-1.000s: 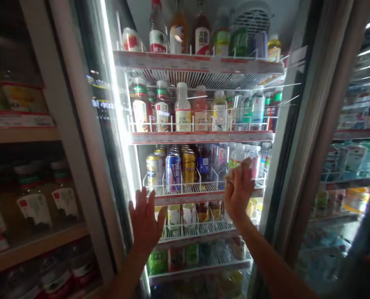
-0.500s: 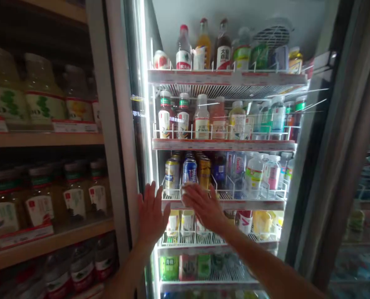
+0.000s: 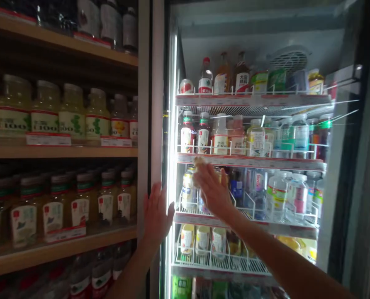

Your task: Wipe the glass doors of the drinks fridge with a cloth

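Note:
In the head view my right hand [image 3: 214, 191] is raised before the glass door [image 3: 266, 54] of a lit drinks cooler. A small pale cloth [image 3: 199, 168], partly blurred, shows at its fingertips, pressed under the fingers, seemingly against the glass. My left hand [image 3: 156, 209] is open, fingers upright, resting at the door's left frame [image 3: 158, 104]. Behind the glass near my right hand stand drink cans [image 3: 188, 189] and, one shelf up, several bottles [image 3: 220, 135]. The palm hides most of the cloth.
To the left, wooden shelves [image 3: 63, 151] carry rows of bottled drinks [image 3: 23, 211] with price tags. White wire racks [image 3: 250, 265] inside the cooler hold more bottles and cans. A bright light strip [image 3: 171, 124] runs down the cooler's left side.
The view has turned left, showing more of the wooden shelves. My right hand with the cloth has moved up relative to the cooler's shelves. My left hand has shifted left onto the frame.

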`<state>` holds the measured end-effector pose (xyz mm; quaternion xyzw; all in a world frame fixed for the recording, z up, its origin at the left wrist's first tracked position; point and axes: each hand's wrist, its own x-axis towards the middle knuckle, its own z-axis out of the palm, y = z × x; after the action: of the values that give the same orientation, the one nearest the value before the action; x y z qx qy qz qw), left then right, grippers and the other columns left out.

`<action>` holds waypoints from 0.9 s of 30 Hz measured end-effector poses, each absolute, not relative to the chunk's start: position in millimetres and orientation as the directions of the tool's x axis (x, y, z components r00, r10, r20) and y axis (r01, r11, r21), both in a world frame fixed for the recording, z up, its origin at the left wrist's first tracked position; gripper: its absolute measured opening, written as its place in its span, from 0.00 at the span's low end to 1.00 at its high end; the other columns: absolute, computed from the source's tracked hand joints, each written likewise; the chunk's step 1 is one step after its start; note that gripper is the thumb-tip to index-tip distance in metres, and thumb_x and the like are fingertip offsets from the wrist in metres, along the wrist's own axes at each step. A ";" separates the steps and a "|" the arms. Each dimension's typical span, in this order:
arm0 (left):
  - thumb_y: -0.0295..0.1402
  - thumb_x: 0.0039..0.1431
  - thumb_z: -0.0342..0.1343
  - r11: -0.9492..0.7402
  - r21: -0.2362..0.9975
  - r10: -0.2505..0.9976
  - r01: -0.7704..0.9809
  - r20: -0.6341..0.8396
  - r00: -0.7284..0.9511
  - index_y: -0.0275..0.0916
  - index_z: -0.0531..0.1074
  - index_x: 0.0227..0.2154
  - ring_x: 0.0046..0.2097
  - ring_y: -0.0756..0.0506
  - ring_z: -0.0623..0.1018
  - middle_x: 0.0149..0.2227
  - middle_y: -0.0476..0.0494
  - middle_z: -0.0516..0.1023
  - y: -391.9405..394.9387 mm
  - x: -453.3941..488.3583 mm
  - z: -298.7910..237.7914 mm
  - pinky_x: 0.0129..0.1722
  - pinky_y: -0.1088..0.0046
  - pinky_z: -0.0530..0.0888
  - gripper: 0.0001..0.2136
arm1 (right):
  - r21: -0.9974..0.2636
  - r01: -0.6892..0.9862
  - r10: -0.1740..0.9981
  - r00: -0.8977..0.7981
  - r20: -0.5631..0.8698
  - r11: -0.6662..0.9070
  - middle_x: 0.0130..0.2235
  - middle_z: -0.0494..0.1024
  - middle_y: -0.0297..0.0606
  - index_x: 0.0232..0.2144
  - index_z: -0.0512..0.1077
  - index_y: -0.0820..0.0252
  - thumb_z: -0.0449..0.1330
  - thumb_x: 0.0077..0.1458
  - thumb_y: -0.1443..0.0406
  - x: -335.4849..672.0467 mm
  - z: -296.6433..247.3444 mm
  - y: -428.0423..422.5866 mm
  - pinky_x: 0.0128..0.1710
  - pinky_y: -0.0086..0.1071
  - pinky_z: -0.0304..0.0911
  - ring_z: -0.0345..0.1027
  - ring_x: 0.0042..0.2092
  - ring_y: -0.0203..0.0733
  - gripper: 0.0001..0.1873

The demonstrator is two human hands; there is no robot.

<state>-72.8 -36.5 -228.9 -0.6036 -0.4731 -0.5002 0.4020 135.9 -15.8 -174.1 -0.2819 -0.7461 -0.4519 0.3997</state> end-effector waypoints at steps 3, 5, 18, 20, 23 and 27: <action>0.34 0.61 0.46 -0.215 0.000 0.164 0.977 0.986 0.036 0.40 0.47 0.62 0.65 0.42 0.54 0.62 0.36 0.59 -39.2 -81.9 -220.3 0.63 0.56 0.51 0.27 | 0.643 0.588 0.003 -0.739 0.674 0.490 0.64 0.56 0.32 0.53 0.64 0.53 0.50 0.55 0.68 114.1 -171.7 -16.4 0.64 0.49 0.17 0.33 0.67 0.42 0.22; 0.34 0.61 0.46 -0.195 -0.001 0.144 0.981 0.989 0.029 0.40 0.47 0.62 0.65 0.42 0.55 0.61 0.35 0.59 -40.2 -88.1 -215.7 0.62 0.56 0.51 0.27 | 0.594 0.643 0.032 -0.691 0.722 0.482 0.64 0.55 0.31 0.53 0.64 0.53 0.50 0.56 0.69 100.7 -165.1 -15.5 0.64 0.50 0.18 0.36 0.67 0.42 0.22; 0.36 0.62 0.43 -0.170 -0.034 0.013 0.985 0.999 0.036 0.35 0.52 0.61 0.64 0.40 0.55 0.62 0.31 0.58 -38.5 -101.6 -163.2 0.62 0.55 0.52 0.25 | 0.526 0.729 -0.050 -0.564 0.824 0.438 0.63 0.58 0.36 0.53 0.63 0.54 0.47 0.58 0.69 69.2 -103.2 1.6 0.63 0.55 0.20 0.43 0.65 0.47 0.21; 0.36 0.62 0.42 -0.186 -0.027 -0.015 0.982 1.000 0.025 0.35 0.52 0.61 0.64 0.40 0.55 0.62 0.30 0.58 -37.0 -96.5 -149.0 0.62 0.55 0.52 0.24 | 0.634 0.644 -0.090 -0.668 0.739 0.428 0.63 0.57 0.34 0.52 0.64 0.53 0.49 0.57 0.68 75.3 -86.8 2.7 0.64 0.55 0.25 0.43 0.65 0.46 0.20; 0.37 0.63 0.41 -0.208 -0.018 -0.030 0.978 0.999 0.012 0.36 0.51 0.61 0.65 0.40 0.55 0.62 0.31 0.57 -34.0 -87.8 -131.6 0.61 0.55 0.53 0.24 | 0.692 0.604 -0.083 -0.727 0.681 0.395 0.64 0.55 0.32 0.53 0.62 0.51 0.50 0.57 0.68 93.4 -61.7 2.1 0.64 0.54 0.30 0.43 0.65 0.45 0.21; 0.39 0.63 0.41 -0.240 -0.004 -0.022 0.971 1.000 -0.002 0.36 0.50 0.61 0.65 0.41 0.52 0.64 0.32 0.54 -27.3 -68.0 -111.5 0.62 0.55 0.51 0.26 | 0.378 0.869 0.006 -0.401 0.916 0.319 0.65 0.52 0.39 0.57 0.59 0.55 0.50 0.57 0.66 123.0 -40.4 -0.5 0.62 0.58 0.33 0.41 0.65 0.51 0.24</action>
<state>-68.0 -27.3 -111.5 -0.5513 -0.4301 -0.5621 0.4418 123.0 -0.5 -40.4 -0.3215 -0.6807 -0.4870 0.4429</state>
